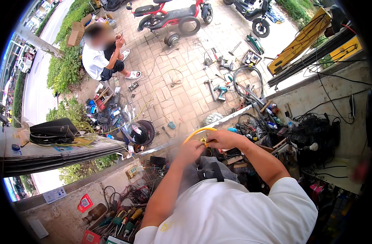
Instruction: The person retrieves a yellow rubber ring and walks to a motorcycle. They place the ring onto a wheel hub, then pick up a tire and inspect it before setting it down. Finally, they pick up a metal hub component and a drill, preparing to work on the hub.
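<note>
A yellow cable or hose (200, 130) arches just beyond my two hands, and they meet at a small yellow piece of it in front of my body. My left hand (190, 152) is closed on it, partly veiled by a pale blur. My right hand (221, 139) comes from the right, its fingers pinched on the yellow piece beside the left fingertips. What exactly the fingertips hold is too small to make out. Below them are my grey-clad legs with a black strap (212, 174) and, behind, a cluttered heap of parts and wires (253, 130).
A person (94, 61) squats on the paving at upper left. A red scooter (169, 20), scattered tools (220, 91) and a helmet (137, 132) lie beyond the threshold (230, 118). A ledge with a black bag (51, 130) is at left. A screwdriver rack (125, 223) is at lower left; dark wiring (316, 134) hangs at right.
</note>
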